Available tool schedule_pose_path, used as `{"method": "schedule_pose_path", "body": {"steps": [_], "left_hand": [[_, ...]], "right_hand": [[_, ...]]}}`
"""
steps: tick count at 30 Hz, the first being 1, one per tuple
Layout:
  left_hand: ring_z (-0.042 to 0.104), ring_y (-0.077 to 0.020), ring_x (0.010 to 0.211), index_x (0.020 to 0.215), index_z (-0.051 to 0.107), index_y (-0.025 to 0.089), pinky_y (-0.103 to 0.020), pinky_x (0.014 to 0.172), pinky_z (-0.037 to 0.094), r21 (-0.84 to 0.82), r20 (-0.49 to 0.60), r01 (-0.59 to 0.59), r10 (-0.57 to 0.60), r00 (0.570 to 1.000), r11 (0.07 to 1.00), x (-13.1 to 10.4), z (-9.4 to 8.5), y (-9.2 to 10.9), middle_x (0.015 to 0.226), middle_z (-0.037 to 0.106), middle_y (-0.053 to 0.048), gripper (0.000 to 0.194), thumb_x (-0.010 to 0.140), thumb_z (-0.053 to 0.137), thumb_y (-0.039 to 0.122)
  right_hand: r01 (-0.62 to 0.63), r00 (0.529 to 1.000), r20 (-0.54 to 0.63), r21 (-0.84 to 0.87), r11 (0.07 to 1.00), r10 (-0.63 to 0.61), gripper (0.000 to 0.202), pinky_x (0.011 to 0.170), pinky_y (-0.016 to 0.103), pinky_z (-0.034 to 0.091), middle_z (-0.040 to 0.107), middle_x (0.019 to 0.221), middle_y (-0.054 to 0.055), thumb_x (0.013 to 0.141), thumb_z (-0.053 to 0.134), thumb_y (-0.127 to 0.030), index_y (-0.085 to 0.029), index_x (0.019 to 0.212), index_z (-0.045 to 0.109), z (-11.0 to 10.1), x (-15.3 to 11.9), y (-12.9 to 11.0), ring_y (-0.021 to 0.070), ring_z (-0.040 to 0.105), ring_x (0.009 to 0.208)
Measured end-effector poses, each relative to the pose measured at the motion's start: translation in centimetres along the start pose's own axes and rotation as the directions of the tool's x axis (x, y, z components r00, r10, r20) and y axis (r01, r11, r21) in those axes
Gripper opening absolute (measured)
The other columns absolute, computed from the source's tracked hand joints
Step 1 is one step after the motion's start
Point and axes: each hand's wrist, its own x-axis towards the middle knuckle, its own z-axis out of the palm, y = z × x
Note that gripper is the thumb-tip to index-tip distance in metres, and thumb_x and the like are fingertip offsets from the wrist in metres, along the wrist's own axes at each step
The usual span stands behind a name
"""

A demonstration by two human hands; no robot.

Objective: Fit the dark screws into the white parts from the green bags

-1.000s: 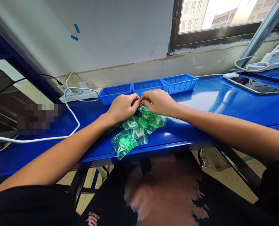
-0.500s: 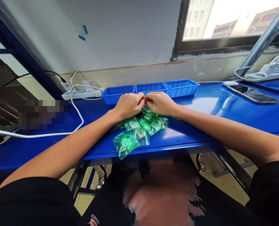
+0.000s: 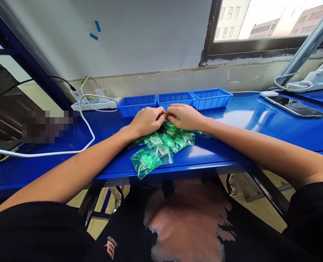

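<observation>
My left hand [image 3: 148,120] and my right hand [image 3: 186,116] meet fingertip to fingertip above a pile of small green plastic packets [image 3: 161,151]. Both are closed in a pinch on what appears to be one of the green packets, mostly hidden behind the fingers. Pale parts show through the clear green film of the pile. One packet [image 3: 145,162] lies nearest the table's front edge, with white and bright green pieces inside.
Three blue bins [image 3: 212,99] stand in a row behind my hands, by the wall. A power strip [image 3: 96,104] with a white cable [image 3: 89,127] is at left. On the right lies a phone [image 3: 295,105] on the blue table [image 3: 273,127].
The view has tilted slightly. My hands stay together over the pile, with the right-hand fingers slightly shifted. The packets on the table have not visibly moved.
</observation>
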Motion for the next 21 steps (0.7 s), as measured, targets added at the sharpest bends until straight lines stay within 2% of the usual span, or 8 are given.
{"method": "schedule_pose_path", "body": {"steps": [21], "left_hand": [[0.058,-0.0206,0.069,0.093,0.064,0.014,-0.029,0.060,0.038,0.060,0.065,-0.013,0.009,0.998,0.998,0.06,-0.18,0.03,0.077,0.067,-0.008,0.037,0.085,0.036,0.036]], "right_hand": [[0.006,0.999,0.046,-0.020,1.000,-0.005,0.017,0.064,0.028,0.027,0.056,0.091,0.006,0.088,0.042,-0.017,-0.015,0.088,0.059,0.02,0.17,0.00,0.0157,0.046,0.080]]}}
